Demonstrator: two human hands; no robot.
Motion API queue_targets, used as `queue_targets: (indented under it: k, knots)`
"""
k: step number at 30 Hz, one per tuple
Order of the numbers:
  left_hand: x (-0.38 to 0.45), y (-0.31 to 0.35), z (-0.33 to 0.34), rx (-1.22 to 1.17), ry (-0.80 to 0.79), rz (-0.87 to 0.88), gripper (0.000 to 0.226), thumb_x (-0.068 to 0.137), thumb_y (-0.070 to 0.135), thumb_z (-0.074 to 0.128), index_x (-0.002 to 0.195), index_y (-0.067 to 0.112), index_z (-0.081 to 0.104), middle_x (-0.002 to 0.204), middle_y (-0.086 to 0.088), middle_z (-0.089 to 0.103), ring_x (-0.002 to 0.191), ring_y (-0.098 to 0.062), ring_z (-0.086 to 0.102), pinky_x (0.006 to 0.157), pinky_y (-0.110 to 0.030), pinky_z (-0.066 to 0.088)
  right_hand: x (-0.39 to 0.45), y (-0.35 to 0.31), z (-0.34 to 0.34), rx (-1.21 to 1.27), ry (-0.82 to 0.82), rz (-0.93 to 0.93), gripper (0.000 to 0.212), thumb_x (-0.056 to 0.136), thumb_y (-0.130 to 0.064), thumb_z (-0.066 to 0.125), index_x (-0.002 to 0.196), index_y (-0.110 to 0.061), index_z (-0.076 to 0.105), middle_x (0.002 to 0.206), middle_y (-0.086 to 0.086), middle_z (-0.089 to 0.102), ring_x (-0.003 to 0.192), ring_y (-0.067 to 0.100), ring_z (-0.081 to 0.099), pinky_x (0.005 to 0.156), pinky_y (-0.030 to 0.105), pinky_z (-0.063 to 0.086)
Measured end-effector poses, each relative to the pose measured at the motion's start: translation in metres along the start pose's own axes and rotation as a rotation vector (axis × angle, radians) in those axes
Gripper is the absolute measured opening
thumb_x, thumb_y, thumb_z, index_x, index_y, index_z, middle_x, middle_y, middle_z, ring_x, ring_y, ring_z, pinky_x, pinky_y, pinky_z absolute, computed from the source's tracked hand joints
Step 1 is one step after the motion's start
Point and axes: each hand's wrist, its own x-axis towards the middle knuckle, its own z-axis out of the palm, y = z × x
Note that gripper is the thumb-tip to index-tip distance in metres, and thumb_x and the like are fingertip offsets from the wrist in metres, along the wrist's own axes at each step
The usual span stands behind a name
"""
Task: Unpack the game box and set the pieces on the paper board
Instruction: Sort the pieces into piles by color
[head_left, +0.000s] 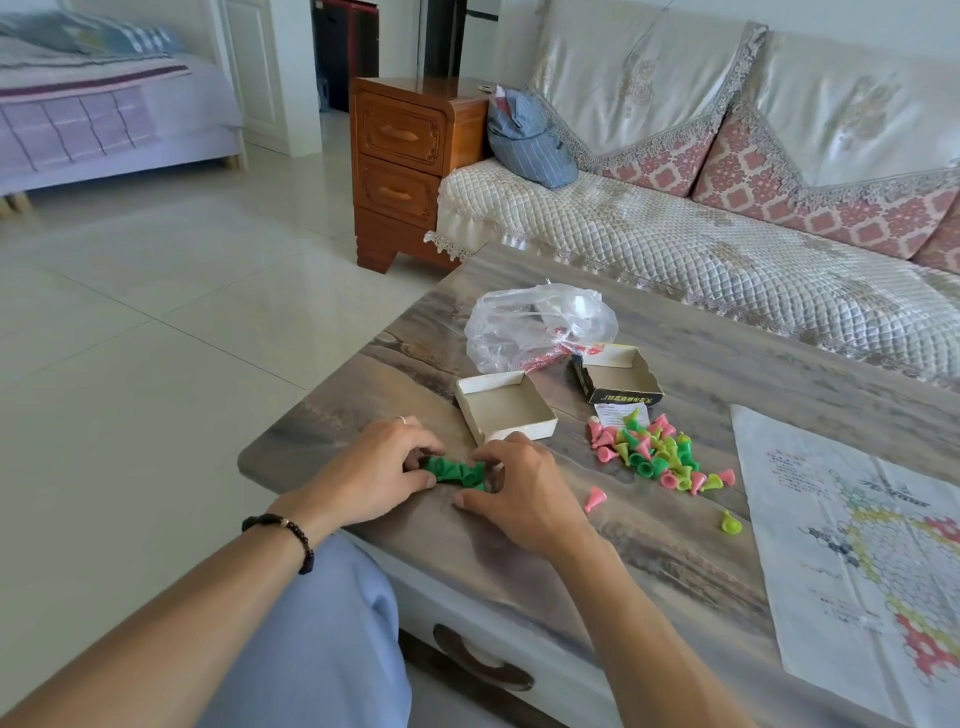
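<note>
Hands (384, 467) over wood-grain table (701, 374), beside sofa (675, 244)

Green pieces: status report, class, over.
Left hand and right hand both pinching green pieces. Pile loose on table. Paper board bare. Nothing blocking.

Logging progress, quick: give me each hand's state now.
Left hand: gripping the row of dark green plastic cone pieces.
Right hand: pinching the same row's other end.
</note>
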Motion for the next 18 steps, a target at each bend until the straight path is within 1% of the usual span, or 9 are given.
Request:
queue_targets:
  k: [4,6,8,11,13,15,18]
  knots:
    - [-0.004,0.004,0.0,0.011,-0.002,-0.009,0.046,0.08,0.022,0.076,0.124,0.023,0.063,0.111,0.011,0.055,0.085,-0.005,0.053,0.072,-0.015,0.038,-0.004,0.002,-0.001,0.002,0.01,-0.019,0.056,0.072,-0.038,0.079,0.122,-0.02,0.062,0.107,-0.001,0.053,0.087,0.01,0.047,0.074,0.017,0.033]
    - [-0.005,0.007,-0.002,0.005,-0.01,-0.009,0.05,0.079,0.024,0.077,0.127,0.025,0.06,0.115,0.013,0.052,0.091,-0.005,0.053,0.079,-0.019,0.041,-0.006,0.004,-0.002,0.011,0.012,-0.032,0.055,0.072,-0.036,0.079,0.121,-0.019,0.062,0.106,-0.001,0.053,0.085,0.01,0.05,0.073,0.017,0.034]
    - [-0.006,0.011,-0.004,0.005,-0.018,-0.006,0.054,0.079,0.027,0.077,0.129,0.027,0.058,0.119,0.016,0.049,0.097,-0.005,0.052,0.084,-0.02,0.041,-0.008,0.007,-0.004,0.002,0.012,-0.05,0.057,0.072,-0.034,0.08,0.123,-0.019,0.061,0.108,-0.001,0.053,0.085,0.011,0.051,0.073,0.018,0.036]
    - [-0.006,0.02,-0.004,0.026,-0.011,0.012,0.057,0.078,0.033,0.077,0.13,0.032,0.055,0.124,0.019,0.044,0.105,-0.005,0.048,0.085,-0.023,0.041,-0.014,0.014,-0.008,-0.007,0.021,-0.056,0.06,0.072,-0.033,0.079,0.126,-0.019,0.058,0.112,0.0,0.055,0.089,0.016,0.056,0.077,0.022,0.042]
    - [-0.003,0.028,-0.002,0.02,-0.005,0.036,0.056,0.077,0.035,0.077,0.13,0.033,0.056,0.123,0.021,0.043,0.107,-0.004,0.047,0.089,-0.029,0.045,-0.02,0.019,-0.014,-0.007,0.064,-0.069,0.056,0.074,-0.032,0.074,0.125,-0.02,0.058,0.111,-0.001,0.057,0.085,0.014,0.056,0.075,0.025,0.046]
    - [0.002,0.039,0.002,0.015,0.006,0.065,0.053,0.079,0.037,0.076,0.128,0.032,0.057,0.12,0.021,0.044,0.106,-0.004,0.047,0.088,-0.031,0.046,-0.026,0.027,-0.024,-0.007,0.131,-0.079,0.047,0.077,-0.033,0.069,0.121,-0.02,0.061,0.107,-0.003,0.058,0.079,0.01,0.054,0.073,0.027,0.048]
    - [0.015,0.061,0.013,0.004,0.074,0.117,0.046,0.081,0.04,0.072,0.124,0.026,0.062,0.114,0.019,0.048,0.103,-0.008,0.052,0.088,-0.033,0.046,-0.034,0.048,-0.044,-0.016,0.224,-0.029,0.034,0.082,-0.03,0.066,0.114,-0.018,0.065,0.098,-0.005,0.059,0.073,0.009,0.055,0.069,0.024,0.045]
